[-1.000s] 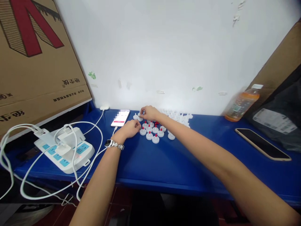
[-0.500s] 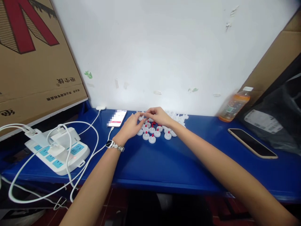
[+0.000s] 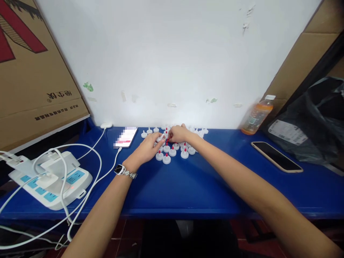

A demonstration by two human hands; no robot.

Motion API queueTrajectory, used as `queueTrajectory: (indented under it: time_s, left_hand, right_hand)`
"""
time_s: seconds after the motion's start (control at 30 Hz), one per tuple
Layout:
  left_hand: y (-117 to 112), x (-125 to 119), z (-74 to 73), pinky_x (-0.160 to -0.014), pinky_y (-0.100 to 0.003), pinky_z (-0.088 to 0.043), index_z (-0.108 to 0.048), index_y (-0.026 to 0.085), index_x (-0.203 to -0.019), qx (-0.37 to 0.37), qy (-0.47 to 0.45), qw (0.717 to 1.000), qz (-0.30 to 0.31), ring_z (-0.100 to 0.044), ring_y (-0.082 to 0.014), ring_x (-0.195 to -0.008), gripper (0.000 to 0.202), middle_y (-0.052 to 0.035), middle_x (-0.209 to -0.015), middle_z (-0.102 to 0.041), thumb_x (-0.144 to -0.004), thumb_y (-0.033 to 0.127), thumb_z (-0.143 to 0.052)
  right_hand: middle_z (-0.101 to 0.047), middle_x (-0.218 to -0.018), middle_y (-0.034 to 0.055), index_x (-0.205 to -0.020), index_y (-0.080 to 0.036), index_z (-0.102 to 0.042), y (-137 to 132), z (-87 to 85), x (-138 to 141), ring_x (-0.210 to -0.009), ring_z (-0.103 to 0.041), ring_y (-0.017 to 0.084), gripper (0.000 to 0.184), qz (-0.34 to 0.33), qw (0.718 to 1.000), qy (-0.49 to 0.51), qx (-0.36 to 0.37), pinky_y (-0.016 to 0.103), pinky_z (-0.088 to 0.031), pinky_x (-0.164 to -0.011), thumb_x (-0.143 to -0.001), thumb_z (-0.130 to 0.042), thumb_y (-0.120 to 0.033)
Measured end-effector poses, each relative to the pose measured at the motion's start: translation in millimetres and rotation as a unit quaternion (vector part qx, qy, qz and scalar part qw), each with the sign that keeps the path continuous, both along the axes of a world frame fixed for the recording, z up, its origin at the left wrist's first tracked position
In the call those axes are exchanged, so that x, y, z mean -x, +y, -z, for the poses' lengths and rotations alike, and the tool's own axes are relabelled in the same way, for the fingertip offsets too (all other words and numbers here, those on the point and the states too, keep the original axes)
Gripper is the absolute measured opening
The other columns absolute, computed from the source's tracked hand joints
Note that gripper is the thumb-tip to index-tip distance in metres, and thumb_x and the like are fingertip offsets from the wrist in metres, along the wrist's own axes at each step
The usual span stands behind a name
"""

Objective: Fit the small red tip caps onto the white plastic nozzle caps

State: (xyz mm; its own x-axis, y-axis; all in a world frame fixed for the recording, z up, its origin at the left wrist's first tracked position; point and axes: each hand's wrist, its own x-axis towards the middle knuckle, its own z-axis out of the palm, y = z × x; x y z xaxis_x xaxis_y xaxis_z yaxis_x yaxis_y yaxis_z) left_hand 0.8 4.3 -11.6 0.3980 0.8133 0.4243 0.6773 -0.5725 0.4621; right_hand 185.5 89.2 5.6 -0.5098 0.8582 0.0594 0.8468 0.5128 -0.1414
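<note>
Blue worktop (image 3: 188,186). Both hands meet over a cluster of red-tipped caps (image 3: 166,158), which sits mid-worktop near the wall.

Left hand (image 3: 145,151), watch (image 3: 123,170) on the wrist: thumb and forefinger closed on one white cap (image 3: 160,138), held just above the cluster.

Right hand (image 3: 179,134): fingers bunched tight beside that cap; what they pinch is too small to tell.

Plain white parts (image 3: 201,131) lie behind the cluster. Lit phone (image 3: 125,137) just left of it, power strip (image 3: 51,179) further left. Dark phone (image 3: 276,157) and orange bottle (image 3: 254,116) are well to the right.
</note>
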Motion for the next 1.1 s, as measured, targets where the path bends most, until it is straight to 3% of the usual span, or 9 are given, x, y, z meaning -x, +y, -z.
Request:
queueTrajectory:
  time_s: [0.17, 0.3, 0.4, 0.53, 0.67, 0.77, 0.93, 1.1]
  left_hand:
    - [1, 2, 2.1, -0.081, -0.037, -0.045, -0.06, 0.019, -0.106, -0.004, -0.003, 1.0, -0.004, -0.06, -0.0239, -0.09, 0.036, -0.0074, -0.097, -0.066, -0.1, 0.048, -0.04]
    - [-2, 1, 0.5, -0.078, -0.036, -0.045, -0.059, 0.02, -0.106, 0.008, -0.007, 1.0, 0.001, -0.06, -0.0231, -0.088, 0.035, -0.0066, -0.096, -0.065, -0.1, 0.049, -0.04]
    - [-3, 0, -0.4, -0.077, -0.035, -0.044, -0.059, 0.02, -0.104, 0.008, -0.005, 1.0, 0.0, -0.059, -0.0226, -0.086, 0.035, -0.006, -0.093, -0.064, -0.101, 0.048, -0.039]
    - [-1, -2, 0.6, -0.078, -0.035, -0.045, -0.059, 0.02, -0.104, 0.001, -0.001, 1.0, -0.001, -0.06, -0.0224, -0.087, 0.036, -0.0068, -0.097, -0.065, -0.101, 0.049, -0.039]
    - [-3, -5, 1.0, -0.084, -0.038, -0.046, -0.058, 0.022, -0.118, -0.004, 0.008, 1.0, 0.001, -0.06, -0.0235, -0.092, 0.04, -0.0079, -0.103, -0.065, -0.1, 0.052, -0.038]
    - [-8, -7, -0.7, -0.084, -0.039, -0.046, -0.056, 0.023, -0.125, -0.005, 0.032, 0.999, -0.007, -0.059, -0.024, -0.09, 0.044, -0.0079, -0.101, -0.064, -0.101, 0.054, -0.036]
    - [-12, -9, -3.2, -0.085, -0.041, -0.046, -0.055, 0.023, -0.13, -0.023, 0.047, 0.999, 0.004, -0.058, -0.0252, -0.093, 0.045, -0.0081, -0.099, -0.064, -0.101, 0.052, -0.036]
    - [-14, -11, -6.9, -0.089, -0.041, -0.045, -0.056, 0.022, -0.125, -0.048, 0.043, 0.998, 0.025, -0.057, -0.0254, -0.099, 0.043, -0.0085, -0.104, -0.065, -0.103, 0.05, -0.034]
  right_hand:
    - [-0.075, -0.082, 0.0086, -0.073, -0.018, -0.071, -3, -1.2, 0, -0.091, -0.066, 0.026, 0.005, 0.0, 1.0, 0.018, -0.004, 0.046, -0.031, -0.1, -0.076, -0.069, -0.017]
    - [-0.075, -0.082, 0.0052, -0.078, -0.018, -0.071, -10, -0.9, -14, -0.08, -0.065, 0.02, 0.009, 0.003, 0.984, 0.176, -0.008, 0.035, -0.043, -0.083, -0.082, -0.066, -0.025]
    - [-0.073, -0.08, 0.0053, -0.083, -0.016, -0.068, -19, 3.6, -21, -0.072, -0.064, 0.016, 0.015, -0.004, 0.941, 0.34, 0.005, 0.028, -0.045, -0.069, -0.085, -0.064, -0.031]
    - [-0.07, -0.074, 0.0033, -0.089, -0.017, -0.065, -34, 15.2, -18, -0.069, -0.064, 0.015, 0.021, -0.015, 0.854, 0.515, 0.076, 0.027, -0.047, -0.063, -0.082, -0.067, -0.037]
    - [-0.068, -0.07, 0.0009, -0.088, -0.017, -0.067, -46, 21.8, -6, -0.064, -0.061, 0.014, 0.034, -0.003, 0.775, 0.618, 0.131, 0.026, -0.046, -0.061, -0.075, -0.073, -0.048]
    - [-0.066, -0.067, 0.0002, -0.076, -0.017, -0.065, -52, 21.4, 1, -0.06, -0.057, 0.012, 0.039, 0.014, 0.743, 0.655, 0.135, 0.026, -0.045, -0.059, -0.068, -0.078, -0.053]
    - [-0.064, -0.063, -0.002, -0.07, -0.019, -0.057, -57, 17.8, 4, -0.055, -0.052, 0.01, 0.045, 0.004, 0.723, 0.675, 0.151, 0.025, -0.041, -0.054, -0.059, -0.085, -0.053]
    - [-0.06, -0.057, -0.0044, -0.065, -0.02, -0.052, -58, 11.3, -6, -0.053, -0.051, 0.009, 0.047, -0.05, 0.735, 0.657, 0.161, 0.024, -0.039, -0.053, -0.06, -0.087, -0.052]
